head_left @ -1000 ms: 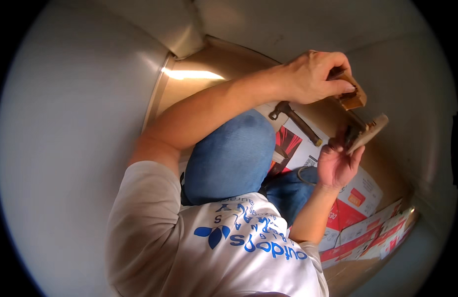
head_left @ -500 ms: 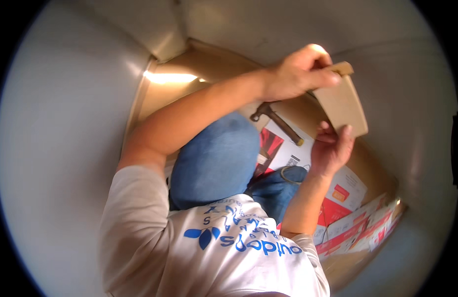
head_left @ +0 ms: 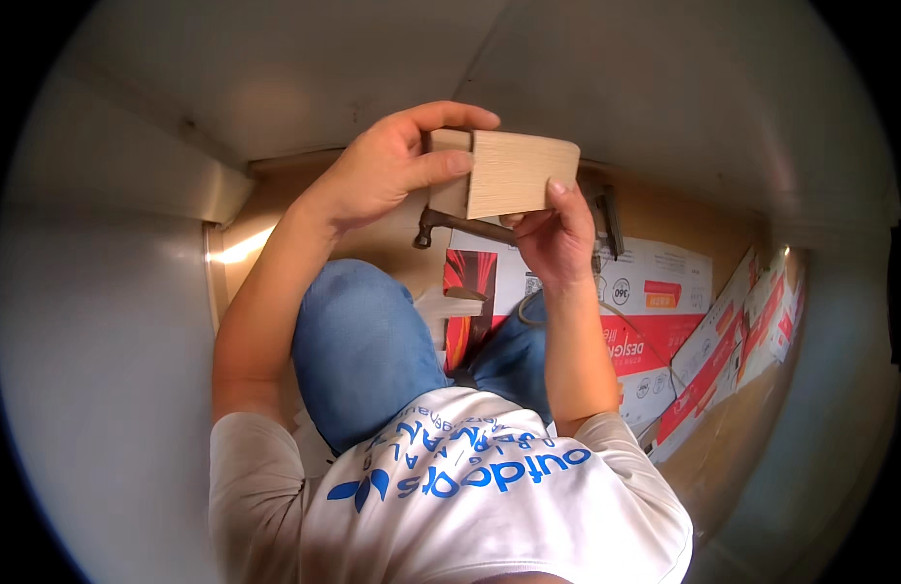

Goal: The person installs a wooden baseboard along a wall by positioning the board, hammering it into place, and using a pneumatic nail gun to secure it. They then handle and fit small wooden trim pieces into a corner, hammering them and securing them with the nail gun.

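Observation:
Both my hands hold a light wood-grain board piece point(head_left: 523, 173) up in front of me. It has a rounded upper right corner, and a paler, plainer section joins its left edge at an angle. My left hand point(head_left: 397, 161) is closed on that left section, thumb on the near side and index finger along the top. My right hand point(head_left: 559, 229) pinches the lower right part, its thumb on the grained face and its other fingers behind. Below the board lies a hammer point(head_left: 460, 226), its handle partly hidden by my right hand.
A dark metal tool point(head_left: 609, 224) lies beyond my right hand. Flattened white-and-red cardboard point(head_left: 655, 341) covers the floor, with a thin cable point(head_left: 645, 336) across it. More cardboard point(head_left: 733, 341) leans at the right. Grey panels point(head_left: 372, 68) enclose the space around my bent knees.
The board has moved left and turned, so its grained face now shows. My left hand has shifted to its left end, and the view has swung right, uncovering the dark metal tool.

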Action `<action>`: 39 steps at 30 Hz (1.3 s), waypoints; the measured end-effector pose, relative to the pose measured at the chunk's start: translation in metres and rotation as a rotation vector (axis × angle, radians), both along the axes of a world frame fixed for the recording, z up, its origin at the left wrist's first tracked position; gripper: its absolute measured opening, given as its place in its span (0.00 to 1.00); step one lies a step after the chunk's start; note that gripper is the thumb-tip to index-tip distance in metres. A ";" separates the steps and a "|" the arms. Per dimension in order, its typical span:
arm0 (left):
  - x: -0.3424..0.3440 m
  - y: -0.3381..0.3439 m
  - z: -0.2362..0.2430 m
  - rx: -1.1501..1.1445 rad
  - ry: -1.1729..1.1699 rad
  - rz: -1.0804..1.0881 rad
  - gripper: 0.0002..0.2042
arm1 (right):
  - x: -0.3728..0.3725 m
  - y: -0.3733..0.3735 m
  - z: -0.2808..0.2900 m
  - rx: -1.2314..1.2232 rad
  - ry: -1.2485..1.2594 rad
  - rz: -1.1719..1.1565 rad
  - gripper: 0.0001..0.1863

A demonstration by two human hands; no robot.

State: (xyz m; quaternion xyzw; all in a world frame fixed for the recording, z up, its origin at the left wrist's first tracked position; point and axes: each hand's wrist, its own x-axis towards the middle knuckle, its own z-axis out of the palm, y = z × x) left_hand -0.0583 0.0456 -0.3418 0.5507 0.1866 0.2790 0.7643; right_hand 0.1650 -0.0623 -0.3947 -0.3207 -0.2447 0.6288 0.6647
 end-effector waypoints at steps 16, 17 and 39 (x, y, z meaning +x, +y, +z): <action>0.014 0.014 -0.041 0.049 0.000 0.388 0.25 | -0.050 -0.015 -0.022 0.025 -0.103 0.013 0.27; 0.013 0.013 -0.037 0.060 0.013 0.403 0.25 | -0.064 -0.012 -0.018 0.109 -0.152 0.011 0.29; 0.011 -0.032 0.002 1.238 0.319 -0.129 0.46 | 0.029 -0.034 0.042 -0.198 -0.540 0.589 0.16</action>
